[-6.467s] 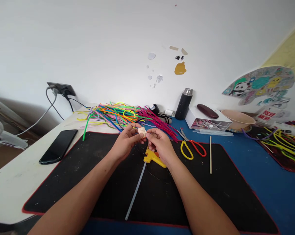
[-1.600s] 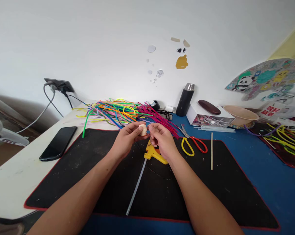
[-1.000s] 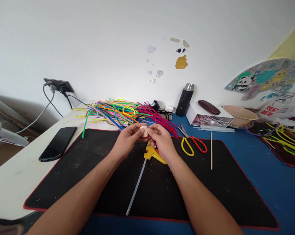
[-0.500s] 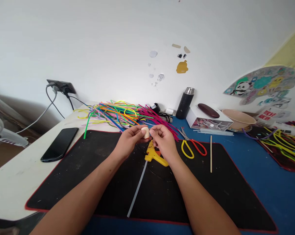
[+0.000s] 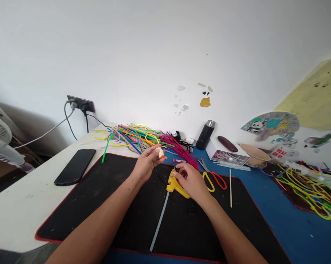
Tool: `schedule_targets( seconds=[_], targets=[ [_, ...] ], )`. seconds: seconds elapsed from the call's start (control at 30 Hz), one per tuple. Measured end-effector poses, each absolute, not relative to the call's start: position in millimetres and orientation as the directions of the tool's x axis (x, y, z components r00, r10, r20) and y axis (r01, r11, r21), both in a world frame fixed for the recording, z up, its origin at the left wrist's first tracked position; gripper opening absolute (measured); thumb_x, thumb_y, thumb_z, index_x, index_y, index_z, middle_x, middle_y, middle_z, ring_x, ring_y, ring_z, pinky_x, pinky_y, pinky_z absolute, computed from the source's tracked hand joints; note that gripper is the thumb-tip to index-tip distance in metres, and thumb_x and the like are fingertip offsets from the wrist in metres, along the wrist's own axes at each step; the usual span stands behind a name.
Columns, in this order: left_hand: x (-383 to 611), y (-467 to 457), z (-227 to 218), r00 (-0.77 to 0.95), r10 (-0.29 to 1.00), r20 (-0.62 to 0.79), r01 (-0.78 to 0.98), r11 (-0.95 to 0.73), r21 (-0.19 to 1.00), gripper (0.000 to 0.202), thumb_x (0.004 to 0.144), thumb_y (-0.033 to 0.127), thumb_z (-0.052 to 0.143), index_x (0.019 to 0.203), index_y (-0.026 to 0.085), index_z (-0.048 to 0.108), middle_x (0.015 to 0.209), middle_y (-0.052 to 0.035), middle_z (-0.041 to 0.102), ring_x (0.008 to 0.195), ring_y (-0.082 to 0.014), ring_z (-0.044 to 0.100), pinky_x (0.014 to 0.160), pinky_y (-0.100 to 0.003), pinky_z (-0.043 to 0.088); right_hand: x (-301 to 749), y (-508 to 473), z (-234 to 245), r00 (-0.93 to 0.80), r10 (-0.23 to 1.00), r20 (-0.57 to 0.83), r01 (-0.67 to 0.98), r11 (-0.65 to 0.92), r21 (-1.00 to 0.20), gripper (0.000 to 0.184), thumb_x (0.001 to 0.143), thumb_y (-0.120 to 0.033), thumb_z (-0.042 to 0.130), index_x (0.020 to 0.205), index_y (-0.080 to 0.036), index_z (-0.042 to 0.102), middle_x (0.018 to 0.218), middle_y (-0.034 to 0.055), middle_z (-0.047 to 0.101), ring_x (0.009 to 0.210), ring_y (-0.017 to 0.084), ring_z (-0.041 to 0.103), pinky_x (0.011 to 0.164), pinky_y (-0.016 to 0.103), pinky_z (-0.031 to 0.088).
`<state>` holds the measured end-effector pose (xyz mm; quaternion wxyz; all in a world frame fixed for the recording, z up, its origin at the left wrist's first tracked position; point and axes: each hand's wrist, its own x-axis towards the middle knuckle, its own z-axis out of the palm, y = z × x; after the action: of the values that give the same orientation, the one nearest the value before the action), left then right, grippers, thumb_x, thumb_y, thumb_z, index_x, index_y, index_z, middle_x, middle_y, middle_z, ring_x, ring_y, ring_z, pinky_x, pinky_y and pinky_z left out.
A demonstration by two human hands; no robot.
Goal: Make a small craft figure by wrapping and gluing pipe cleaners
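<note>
The table point(image 5: 19, 205) bears a black mat point(image 5: 83, 198), likely protective; there, a yellow glue gun point(image 5: 178, 188) lies, glue stick point(image 5: 160, 221) toward seven o'clock. At the gun's two o'clock, the right hand point(image 5: 192, 181) half-curls, grip unclear; at eleven, the left hand point(image 5: 147, 164) pinches a cream piece point(image 5: 159, 151), seemingly leaving its orange end exposed.

The glue gun point(image 5: 178, 187) lies on the mat point(image 5: 193, 231); phone point(image 5: 75, 167) left; scissors point(image 5: 208, 171) right; bottle point(image 5: 205, 135) behind.

Cream-and-orange piece point(image 5: 160, 152) in left fingers point(image 5: 149, 151)
</note>
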<state>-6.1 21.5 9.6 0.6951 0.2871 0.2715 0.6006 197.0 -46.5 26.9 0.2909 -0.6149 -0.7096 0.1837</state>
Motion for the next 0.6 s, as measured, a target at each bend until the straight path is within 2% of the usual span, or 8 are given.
schedule_targets(
  seconds=[0.13,0.23,0.3,0.43,0.6],
  targets=[
    [-8,23,11,0.136,0.989,-0.065,-0.701,0.143,0.698,0.03,0.081,0.025,0.088,0.108,0.015,0.079,0.093,-0.0082,0.081,0.08,-0.0193,0.079,0.08,-0.032,0.067,204,-61,31,-0.126,0.988,0.087,0.876,0.152,-0.457,0.031,0.092,-0.037,0.069,0.12,-0.024,0.07,0.102,0.0051,0.071,0.091,0.024,0.069,0.081,0.036,0.049],
    [-9,24,12,0.134,0.986,-0.103,-0.699,0.167,0.695,0.024,0.086,0.021,0.083,0.109,0.014,0.079,0.091,-0.0083,0.081,0.078,-0.0192,0.079,0.078,-0.031,0.067,200,-69,30,-0.159,0.987,-0.021,0.904,0.137,-0.404,0.035,0.092,-0.035,0.071,0.126,-0.025,0.07,0.112,0.0063,0.07,0.098,0.024,0.071,0.084,0.035,0.05],
    [-9,25,11,0.13,0.984,-0.12,-0.7,0.176,0.692,0.021,0.089,0.019,0.08,0.109,0.013,0.078,0.09,-0.0082,0.08,0.079,-0.0194,0.079,0.079,-0.031,0.067,196,-72,29,-0.151,0.988,-0.044,0.917,0.124,-0.378,0.033,0.094,-0.034,0.07,0.126,-0.024,0.07,0.115,0.007,0.069,0.1,0.024,0.072,0.085,0.034,0.05],
    [-10,28,7,0.129,0.983,-0.127,-0.707,0.182,0.684,0.02,0.091,0.017,0.075,0.111,0.012,0.078,0.093,-0.0098,0.08,0.081,-0.02,0.079,0.086,-0.036,0.067,192,-73,27,-0.139,0.989,-0.053,0.915,0.108,-0.388,0.031,0.095,-0.031,0.069,0.126,-0.025,0.07,0.12,0.0071,0.069,0.105,0.025,0.073,0.089,0.034,0.051],
    [-11,29,4,0.145,0.984,-0.103,-0.68,0.174,0.712,0.027,0.088,0.014,0.076,0.115,0.013,0.078,0.097,-0.0103,0.08,0.084,-0.0204,0.078,0.09,-0.039,0.066,197,-81,27,-0.143,0.987,-0.067,0.899,0.101,-0.425,0.038,0.095,-0.026,0.068,0.132,-0.026,0.069,0.128,0.007,0.068,0.107,0.024,0.072,0.092,0.033,0.051]
  ],
)
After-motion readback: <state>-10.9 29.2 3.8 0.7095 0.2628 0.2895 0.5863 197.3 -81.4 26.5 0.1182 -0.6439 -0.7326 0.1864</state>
